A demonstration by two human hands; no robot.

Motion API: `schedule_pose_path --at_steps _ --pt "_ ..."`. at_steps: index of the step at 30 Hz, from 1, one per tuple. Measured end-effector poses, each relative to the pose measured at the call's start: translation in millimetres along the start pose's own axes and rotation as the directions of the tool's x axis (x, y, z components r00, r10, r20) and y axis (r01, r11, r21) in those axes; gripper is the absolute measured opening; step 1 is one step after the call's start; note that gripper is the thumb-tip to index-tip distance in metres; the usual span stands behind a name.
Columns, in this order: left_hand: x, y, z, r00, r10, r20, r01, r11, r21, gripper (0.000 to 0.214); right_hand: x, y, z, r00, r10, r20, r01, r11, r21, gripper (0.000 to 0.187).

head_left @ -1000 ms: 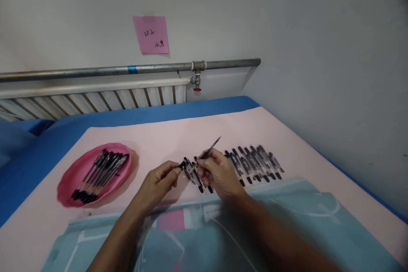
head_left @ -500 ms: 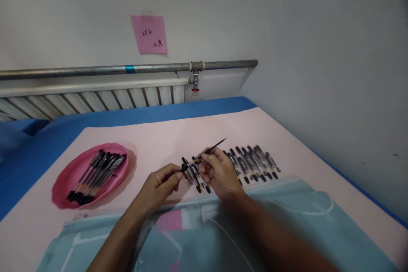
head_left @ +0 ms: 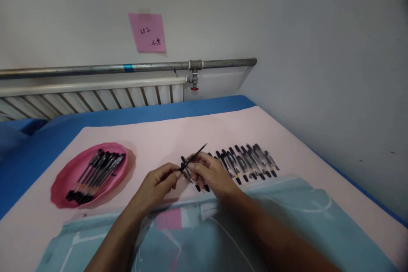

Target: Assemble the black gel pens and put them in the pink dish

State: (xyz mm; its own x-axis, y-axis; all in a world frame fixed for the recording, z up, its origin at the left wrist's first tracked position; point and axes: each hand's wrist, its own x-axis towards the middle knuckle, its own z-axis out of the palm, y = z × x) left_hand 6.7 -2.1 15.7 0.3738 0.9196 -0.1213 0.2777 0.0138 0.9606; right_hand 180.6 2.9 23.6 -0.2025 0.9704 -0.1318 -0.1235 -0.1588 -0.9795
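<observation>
My left hand (head_left: 157, 183) and my right hand (head_left: 212, 175) meet over the pink sheet (head_left: 159, 136), both pinched on one thin black pen refill (head_left: 195, 156) that slants up to the right. The left fingertips grip its lower end, where a small black piece sits; the right fingers hold its middle. Just behind and to the right of my hands lies a row of several black pens (head_left: 245, 161), side by side. A pink oval tray (head_left: 66, 178) at the left holds several more black pens (head_left: 95, 170).
A blue cloth (head_left: 159, 112) lies under the pink sheet. A light blue patterned sheet (head_left: 287, 221) covers the near edge. A radiator (head_left: 95, 97) and a metal pipe (head_left: 127, 68) run along the back wall, below a pink note (head_left: 147, 32). A wall (head_left: 334, 72) stands close on the right.
The refill in my right hand has dropped lower and shifted left toward my left fingertips. Both hands have drawn slightly closer together.
</observation>
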Motion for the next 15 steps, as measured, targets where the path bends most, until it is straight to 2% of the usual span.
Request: schedule_pose_path --at_steps 3,8,12,13,15 --pt "0.1 0.2 -1.5 0.999 -0.032 -0.016 0.031 0.999 -0.041 0.023 0.7 -2.5 -3.5 0.986 -0.124 -0.112 0.129 0.991 0.039 0.029" --pt "-0.9 2.1 -2.2 0.999 -0.037 -0.019 0.036 0.998 -0.051 0.024 0.2 0.0 -6.0 0.963 -0.256 -0.088 0.239 0.956 -0.167 0.031" --pt "-1.3 0.9 -2.8 0.999 -0.034 -0.029 0.033 0.998 -0.048 0.023 1.8 4.3 -10.1 0.908 -0.381 -0.177 0.332 0.908 -0.255 0.039" --pt "-1.3 0.6 -3.0 0.999 -0.034 -0.033 0.033 0.998 -0.045 0.023 2.2 5.0 -11.3 0.896 -0.419 -0.149 0.358 0.878 -0.317 0.034" --pt "-1.1 0.2 -3.8 0.999 -0.03 -0.044 0.028 0.999 -0.042 0.023 2.5 6.4 -12.8 0.871 -0.492 -0.001 0.437 0.775 -0.457 0.023"
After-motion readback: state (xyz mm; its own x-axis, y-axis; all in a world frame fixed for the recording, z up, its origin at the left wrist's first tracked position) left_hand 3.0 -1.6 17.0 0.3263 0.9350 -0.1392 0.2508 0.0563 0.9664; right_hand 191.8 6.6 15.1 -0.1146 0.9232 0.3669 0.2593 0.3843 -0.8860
